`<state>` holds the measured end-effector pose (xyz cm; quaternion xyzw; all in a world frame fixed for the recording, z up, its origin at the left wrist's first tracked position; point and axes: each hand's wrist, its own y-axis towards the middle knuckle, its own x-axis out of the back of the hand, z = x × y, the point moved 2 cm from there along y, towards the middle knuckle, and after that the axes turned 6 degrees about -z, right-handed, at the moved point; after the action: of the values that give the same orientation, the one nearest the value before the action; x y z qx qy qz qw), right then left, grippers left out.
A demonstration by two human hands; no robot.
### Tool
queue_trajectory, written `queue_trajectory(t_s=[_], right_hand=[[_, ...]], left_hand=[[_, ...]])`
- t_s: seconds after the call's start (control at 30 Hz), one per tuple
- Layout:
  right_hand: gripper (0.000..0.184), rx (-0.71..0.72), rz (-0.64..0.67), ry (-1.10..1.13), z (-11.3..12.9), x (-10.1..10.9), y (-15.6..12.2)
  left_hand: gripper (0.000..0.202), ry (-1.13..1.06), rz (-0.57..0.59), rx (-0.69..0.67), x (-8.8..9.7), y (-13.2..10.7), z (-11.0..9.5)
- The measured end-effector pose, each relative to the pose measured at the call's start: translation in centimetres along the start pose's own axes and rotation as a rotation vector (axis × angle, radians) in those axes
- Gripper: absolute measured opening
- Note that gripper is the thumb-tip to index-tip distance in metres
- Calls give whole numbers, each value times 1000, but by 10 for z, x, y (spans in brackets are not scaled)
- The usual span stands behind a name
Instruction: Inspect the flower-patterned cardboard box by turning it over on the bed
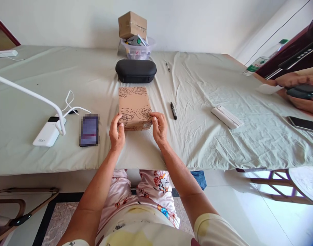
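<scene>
Left fingers (116,119) and right fingers (158,115) hold 1 cardboard box (134,102) between them, near corners.

1. We have a box (134,101) between our left hand (118,132) and right hand (160,128).
2. Behind it lies a case (136,71), then a basin (139,53) (a carton (125,26) atop).
3. Right of the box: a marker (173,111); left: a phone (89,130), then a power bank (47,134).

Creased grey-green cloth (69,65) covers the table. Closed black elongated case with rounded ends (136,71) lies in front of a filled translucent plastic tub (138,53). Plain brown cardboard carton (132,24) rests atop the tub, tilted. At left, white rectangular power bank (45,135), near a dark phone (89,130), screen obscured. Green-capped clear plastic bottle (260,62) at far right, leaning in view.
</scene>
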<state>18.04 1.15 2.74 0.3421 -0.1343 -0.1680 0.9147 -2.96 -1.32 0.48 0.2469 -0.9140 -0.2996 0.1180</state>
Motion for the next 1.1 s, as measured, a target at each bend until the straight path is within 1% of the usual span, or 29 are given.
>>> queue_trajectory(t_s=[0.17, 0.3, 0.43, 0.53, 0.63, 0.7, 0.77, 0.9, 1.1], right_hand=[[38, -25, 31, -8, 1, -1, 0], [42, -42, 41, -29, 0, -2, -1], [46, -9, 62, -40, 2, -4, -2], [46, 33, 68, -40, 2, -5, -3], [50, 97, 51, -47, 2, -5, -6], [54, 109, 59, -75, 1, -6, -7], [57, 92, 75, -101, 0, -7, -8], [56, 76, 74, -92, 0, -8, -9], [55, 43, 66, -76, 2, -9, -8]], left_hand=[[48, 32, -8, -1, -1, 0, 3], [49, 59, -9, -26, -2, 0, 0], [53, 149, -94, -97, 0, 1, -5], [54, 190, -139, -117, 1, 1, -5], [59, 203, -141, -106, 1, 0, -3], [60, 198, -141, -100, 1, 0, -2], [60, 203, -144, -108, 0, 0, -2], [59, 218, -150, -133, 0, 1, -5], [60, 242, -140, -132, -1, 1, -2]])
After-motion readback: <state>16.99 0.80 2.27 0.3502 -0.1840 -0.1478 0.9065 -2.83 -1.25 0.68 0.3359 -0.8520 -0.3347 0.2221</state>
